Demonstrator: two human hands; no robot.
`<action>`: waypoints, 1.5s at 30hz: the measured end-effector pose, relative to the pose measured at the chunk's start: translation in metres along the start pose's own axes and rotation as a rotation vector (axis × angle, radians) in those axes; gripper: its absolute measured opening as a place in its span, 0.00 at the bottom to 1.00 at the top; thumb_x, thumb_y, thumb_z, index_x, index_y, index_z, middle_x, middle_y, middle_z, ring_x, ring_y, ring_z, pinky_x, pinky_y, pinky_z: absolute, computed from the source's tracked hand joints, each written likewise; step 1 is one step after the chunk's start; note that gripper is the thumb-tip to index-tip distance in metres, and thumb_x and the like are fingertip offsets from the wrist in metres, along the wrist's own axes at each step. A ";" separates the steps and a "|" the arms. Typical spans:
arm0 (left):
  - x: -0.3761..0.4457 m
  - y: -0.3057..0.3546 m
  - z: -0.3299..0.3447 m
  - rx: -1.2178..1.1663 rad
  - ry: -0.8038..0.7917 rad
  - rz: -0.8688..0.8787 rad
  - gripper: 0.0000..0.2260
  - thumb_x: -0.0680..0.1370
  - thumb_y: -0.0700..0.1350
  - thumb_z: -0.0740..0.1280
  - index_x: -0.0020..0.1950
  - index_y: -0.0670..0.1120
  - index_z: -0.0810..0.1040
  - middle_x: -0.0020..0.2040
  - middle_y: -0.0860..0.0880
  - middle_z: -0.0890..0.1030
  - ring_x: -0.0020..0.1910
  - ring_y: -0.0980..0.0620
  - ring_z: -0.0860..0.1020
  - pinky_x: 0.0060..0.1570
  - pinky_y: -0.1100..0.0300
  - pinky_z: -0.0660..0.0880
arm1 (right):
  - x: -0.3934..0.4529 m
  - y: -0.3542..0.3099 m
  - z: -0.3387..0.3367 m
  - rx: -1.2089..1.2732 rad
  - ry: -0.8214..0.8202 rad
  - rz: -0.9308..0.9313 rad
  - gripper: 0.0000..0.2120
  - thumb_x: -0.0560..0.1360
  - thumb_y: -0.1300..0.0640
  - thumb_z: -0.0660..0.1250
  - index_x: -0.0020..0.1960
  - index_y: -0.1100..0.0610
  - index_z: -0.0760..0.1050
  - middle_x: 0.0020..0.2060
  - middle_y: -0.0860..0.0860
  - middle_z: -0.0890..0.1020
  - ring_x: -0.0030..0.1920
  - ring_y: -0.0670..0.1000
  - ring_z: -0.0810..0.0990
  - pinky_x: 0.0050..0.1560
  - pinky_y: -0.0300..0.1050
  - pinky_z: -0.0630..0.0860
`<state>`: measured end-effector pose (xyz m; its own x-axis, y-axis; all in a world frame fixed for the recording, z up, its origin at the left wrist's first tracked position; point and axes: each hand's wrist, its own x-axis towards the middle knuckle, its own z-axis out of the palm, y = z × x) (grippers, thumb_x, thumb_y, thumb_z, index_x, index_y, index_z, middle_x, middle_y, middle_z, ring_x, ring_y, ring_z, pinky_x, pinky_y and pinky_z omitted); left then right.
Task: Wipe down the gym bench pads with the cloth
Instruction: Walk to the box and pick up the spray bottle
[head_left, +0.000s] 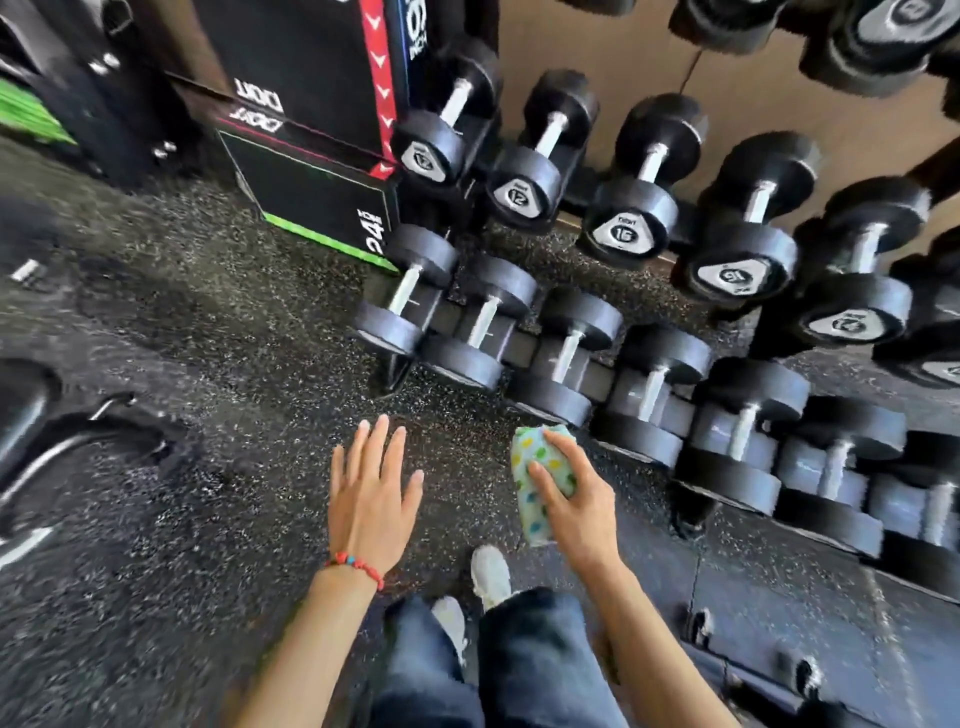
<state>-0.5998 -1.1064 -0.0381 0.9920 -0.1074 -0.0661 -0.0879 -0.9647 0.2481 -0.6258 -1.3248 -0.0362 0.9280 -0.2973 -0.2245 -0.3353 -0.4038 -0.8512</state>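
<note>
My right hand (574, 499) grips a bunched white cloth (532, 483) with green, yellow and blue dots, held in the air above the speckled black floor. My left hand (371, 488) hovers beside it with straight, spread fingers and holds nothing; a red bead bracelet sits on that wrist. A dark padded surface with bolts (779, 613), possibly a bench pad, lies at the lower right, below and right of the cloth. Neither hand touches it.
A rack of black dumbbells (566, 338) fills the right and top. Stacked black plyo boxes (322, 156) stand at the top centre. A curved metal frame (67, 447) lies at the left. My legs and white shoes (491, 571) are below the hands.
</note>
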 end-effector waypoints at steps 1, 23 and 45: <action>0.000 -0.006 -0.002 -0.007 0.005 -0.033 0.25 0.77 0.53 0.52 0.66 0.40 0.73 0.69 0.40 0.71 0.67 0.39 0.69 0.62 0.38 0.65 | 0.007 -0.006 0.004 -0.011 -0.028 -0.014 0.16 0.73 0.49 0.68 0.60 0.40 0.72 0.48 0.48 0.81 0.44 0.49 0.82 0.45 0.53 0.80; 0.031 -0.117 -0.029 -0.018 0.146 -0.636 0.24 0.77 0.53 0.52 0.65 0.40 0.73 0.68 0.39 0.71 0.67 0.39 0.69 0.63 0.38 0.66 | 0.120 -0.121 0.154 -0.118 -0.555 -0.346 0.15 0.75 0.48 0.66 0.57 0.32 0.68 0.47 0.40 0.79 0.46 0.46 0.81 0.46 0.49 0.79; 0.192 -0.395 -0.113 0.018 0.130 -0.533 0.24 0.77 0.53 0.52 0.66 0.40 0.73 0.68 0.39 0.71 0.67 0.39 0.70 0.62 0.38 0.66 | 0.216 -0.296 0.414 -0.051 -0.458 -0.248 0.16 0.74 0.54 0.67 0.62 0.47 0.73 0.48 0.44 0.78 0.47 0.45 0.78 0.49 0.40 0.76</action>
<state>-0.3643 -0.7188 -0.0401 0.9026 0.4266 -0.0579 0.4293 -0.8816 0.1963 -0.2591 -0.9118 -0.0291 0.9525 0.2171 -0.2134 -0.0933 -0.4591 -0.8835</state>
